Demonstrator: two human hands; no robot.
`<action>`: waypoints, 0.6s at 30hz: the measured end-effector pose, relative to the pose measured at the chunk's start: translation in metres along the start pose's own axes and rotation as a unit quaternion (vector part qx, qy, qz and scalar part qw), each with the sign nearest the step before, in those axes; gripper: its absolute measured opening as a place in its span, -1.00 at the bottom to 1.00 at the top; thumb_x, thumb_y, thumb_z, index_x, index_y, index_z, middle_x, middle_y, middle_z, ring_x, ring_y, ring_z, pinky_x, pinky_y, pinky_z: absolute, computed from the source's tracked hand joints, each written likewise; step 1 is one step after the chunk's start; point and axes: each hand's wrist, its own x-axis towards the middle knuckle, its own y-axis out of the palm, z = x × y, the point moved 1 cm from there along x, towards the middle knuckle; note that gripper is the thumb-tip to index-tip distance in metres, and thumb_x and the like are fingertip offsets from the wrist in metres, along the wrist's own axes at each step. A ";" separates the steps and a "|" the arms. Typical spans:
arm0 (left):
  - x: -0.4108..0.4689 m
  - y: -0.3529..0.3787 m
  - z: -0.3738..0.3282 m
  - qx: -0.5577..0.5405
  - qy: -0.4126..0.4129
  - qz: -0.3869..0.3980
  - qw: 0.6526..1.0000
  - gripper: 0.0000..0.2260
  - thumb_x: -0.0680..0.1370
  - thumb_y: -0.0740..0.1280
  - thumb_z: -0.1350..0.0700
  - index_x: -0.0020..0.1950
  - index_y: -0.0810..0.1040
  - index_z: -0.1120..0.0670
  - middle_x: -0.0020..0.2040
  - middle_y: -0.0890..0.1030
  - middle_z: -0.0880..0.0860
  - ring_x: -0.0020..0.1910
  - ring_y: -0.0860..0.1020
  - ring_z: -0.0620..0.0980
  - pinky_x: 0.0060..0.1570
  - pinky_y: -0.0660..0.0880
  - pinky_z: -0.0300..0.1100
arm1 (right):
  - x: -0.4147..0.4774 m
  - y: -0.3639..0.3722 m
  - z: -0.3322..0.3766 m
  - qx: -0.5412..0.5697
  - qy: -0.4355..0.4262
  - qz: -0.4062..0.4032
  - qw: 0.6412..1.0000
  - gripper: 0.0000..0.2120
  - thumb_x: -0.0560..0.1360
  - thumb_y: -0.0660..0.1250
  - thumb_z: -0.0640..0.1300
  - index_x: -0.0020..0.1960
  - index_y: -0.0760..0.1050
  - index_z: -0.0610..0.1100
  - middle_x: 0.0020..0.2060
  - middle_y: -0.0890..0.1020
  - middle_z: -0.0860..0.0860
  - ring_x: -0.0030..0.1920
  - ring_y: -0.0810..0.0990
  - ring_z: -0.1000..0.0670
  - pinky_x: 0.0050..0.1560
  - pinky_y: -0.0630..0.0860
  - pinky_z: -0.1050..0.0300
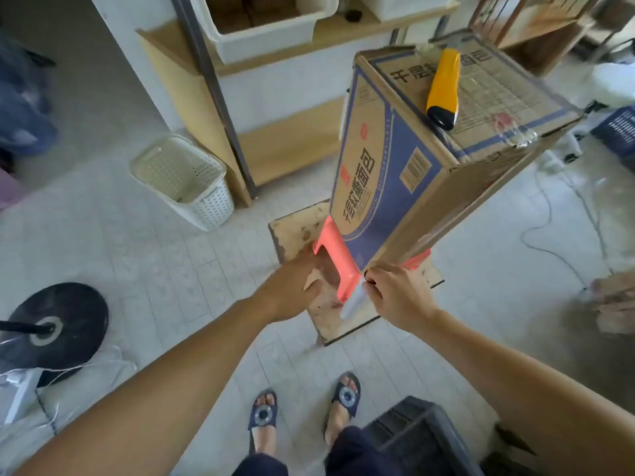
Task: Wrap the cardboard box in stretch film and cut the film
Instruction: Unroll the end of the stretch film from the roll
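Observation:
A tall cardboard box (388, 187) with blue print stands upright on a coral plastic stool (335, 255). A yellow and black utility knife (443, 87) lies on the box's top. My right hand (398, 297) is pinched on a strip of clear stretch film (354, 300) at the box's lower front corner. My left hand (292, 290) reaches low beside the stool's left side, fingers curled with its palm hidden; what it touches is hidden. The film roll is not visible.
The stool rests on a worn board (295, 235) on the tiled floor. A white perforated basket (185, 180) and wooden shelving (275, 132) stand behind left. A black fan base (58, 324) sits at left, a dark crate (419, 438) by my feet, cables at right.

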 end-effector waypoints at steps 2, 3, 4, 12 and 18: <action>-0.006 -0.013 0.001 0.008 0.026 -0.011 1.000 -0.65 0.62 0.26 0.15 0.41 0.43 0.04 0.38 0.47 -0.02 0.24 0.45 -0.11 0.08 0.24 -0.50 | 0.005 -0.016 0.023 -0.007 -0.024 -0.035 0.999 -0.76 0.50 0.19 -0.03 -0.21 0.54 -0.13 -0.26 0.62 -0.01 -0.32 0.60 -0.14 -0.45 0.47 0.06; -0.009 -0.018 0.004 0.021 0.037 -0.013 0.999 -0.64 0.61 0.28 0.15 0.42 0.43 0.04 0.38 0.48 -0.01 0.25 0.46 -0.09 0.10 0.25 -0.49 | 0.011 -0.029 0.036 -0.005 -0.036 -0.051 0.998 -0.74 0.51 0.17 -0.02 -0.20 0.54 -0.12 -0.25 0.62 0.00 -0.31 0.60 -0.13 -0.44 0.47 0.07; -0.011 -0.025 0.003 0.022 0.052 -0.014 0.998 -0.62 0.60 0.29 0.14 0.43 0.41 0.05 0.37 0.48 0.00 0.28 0.46 -0.06 0.17 0.27 -0.44 | 0.016 -0.048 0.054 -0.010 -0.040 -0.056 0.998 -0.75 0.52 0.19 -0.02 -0.19 0.55 -0.12 -0.23 0.62 0.01 -0.29 0.60 -0.12 -0.43 0.47 0.09; -0.025 -0.093 -0.021 -0.074 0.117 -0.148 0.979 -0.60 0.52 0.43 0.02 0.33 0.48 0.04 0.16 0.61 -0.01 0.10 0.54 -0.07 0.03 0.42 -0.20 | 0.058 -0.135 0.152 0.025 -0.054 -0.178 0.982 -0.69 0.56 0.24 0.12 -0.11 0.61 -0.08 -0.20 0.62 0.05 -0.23 0.60 -0.04 -0.27 0.53 -0.01; -0.046 -0.131 -0.026 -0.143 0.172 -0.213 0.951 -0.68 0.48 0.41 -0.04 0.14 0.55 0.13 0.00 0.65 0.04 0.01 0.60 -0.05 0.03 0.56 0.00 | 0.068 -0.161 0.186 0.077 -0.039 -0.235 0.968 -0.72 0.55 0.34 0.12 -0.14 0.57 -0.08 -0.25 0.54 0.10 -0.27 0.52 0.04 -0.24 0.50 0.00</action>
